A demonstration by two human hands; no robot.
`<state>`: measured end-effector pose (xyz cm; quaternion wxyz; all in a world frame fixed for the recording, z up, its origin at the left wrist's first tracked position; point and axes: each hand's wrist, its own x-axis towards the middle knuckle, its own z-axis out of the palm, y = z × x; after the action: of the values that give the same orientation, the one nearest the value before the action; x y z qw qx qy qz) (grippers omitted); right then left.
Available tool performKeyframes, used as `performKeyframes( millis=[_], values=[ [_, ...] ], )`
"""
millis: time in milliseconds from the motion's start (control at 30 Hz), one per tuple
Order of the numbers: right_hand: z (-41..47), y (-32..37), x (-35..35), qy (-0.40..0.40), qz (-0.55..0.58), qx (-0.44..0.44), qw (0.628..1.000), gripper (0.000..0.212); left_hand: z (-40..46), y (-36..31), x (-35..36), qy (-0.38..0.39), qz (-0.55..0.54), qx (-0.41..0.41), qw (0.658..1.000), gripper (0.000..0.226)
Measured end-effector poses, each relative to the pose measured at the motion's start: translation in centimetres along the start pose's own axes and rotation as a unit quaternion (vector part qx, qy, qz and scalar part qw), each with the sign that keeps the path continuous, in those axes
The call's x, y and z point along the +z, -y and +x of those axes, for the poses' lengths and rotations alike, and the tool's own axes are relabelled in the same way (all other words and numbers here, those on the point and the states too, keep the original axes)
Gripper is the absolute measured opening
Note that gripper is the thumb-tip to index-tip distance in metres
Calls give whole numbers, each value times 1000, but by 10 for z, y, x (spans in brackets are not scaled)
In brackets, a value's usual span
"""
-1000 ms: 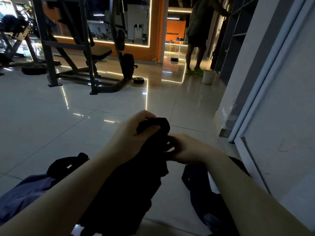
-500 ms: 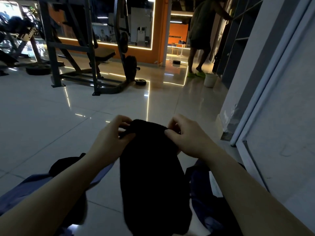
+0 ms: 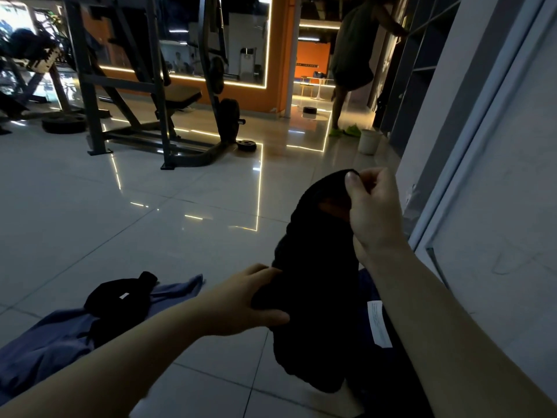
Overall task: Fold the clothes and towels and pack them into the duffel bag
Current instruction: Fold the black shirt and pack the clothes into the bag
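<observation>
1. Pinching the top edge of a black garment (image 3: pixel 316 267), my right hand (image 3: pixel 373 212) is raised above the floor; thumb and curled forefinger close tightly on the cloth, the remaining fingers folded into the palm.
2. My left hand (image 3: pixel 253 300) grips the same garment lower down, at its left edge: thumb (image 3: pixel 271 316) beneath, fingers wrapped over the fold (their tips hidden in the dark cloth).
3. The garment hangs between the two hands, clear of the tiled floor (image 3: pixel 150 221); its lower end droops near my right forearm.
4. On the floor at lower left lies a blue cloth (image 3: pixel 45 342), spread loosely, with a second black item (image 3: pixel 117 300) resting on top of it; a small white label shows on that item.
5. Behind the hanging garment, at lower right, I see dark blue fabric with a white tag (image 3: pixel 379 324); I cannot tell whether this is the bag.
6. Background: a weight rack (image 3: pixel 144 95) and a standing person (image 3: pixel 352 55) beside shelving.
</observation>
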<state>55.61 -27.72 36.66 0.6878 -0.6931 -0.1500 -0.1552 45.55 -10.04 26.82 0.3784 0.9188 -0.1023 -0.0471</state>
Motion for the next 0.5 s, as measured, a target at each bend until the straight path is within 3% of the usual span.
performKeyframes(
  millis=[67, 100, 233, 333, 400, 500],
  values=[
    [1, 2, -3, -8, 21, 0, 1000, 12, 1, 11, -6, -37, 72, -32, 996, 88],
    [3, 1, -6, -16, 23, 3, 1000, 14, 3, 18, -10, -69, 116, -45, 990, 83],
    [20, -13, -25, -48, 11, 81, 995, 14, 2, 38, -35, -174, 235, -62, 954, 29],
    [32, -34, -44, -23, -39, 195, 980, 10, -7, 34, -53, -247, 166, -44, 954, 8],
    [36, -48, -53, 26, -86, 253, 963, 16, -11, 22, -62, -302, 93, -36, 948, 14],
    [33, -57, -60, 145, -150, 267, 941, 19, -17, 8, -70, -346, -40, -28, 937, 17]
  ],
)
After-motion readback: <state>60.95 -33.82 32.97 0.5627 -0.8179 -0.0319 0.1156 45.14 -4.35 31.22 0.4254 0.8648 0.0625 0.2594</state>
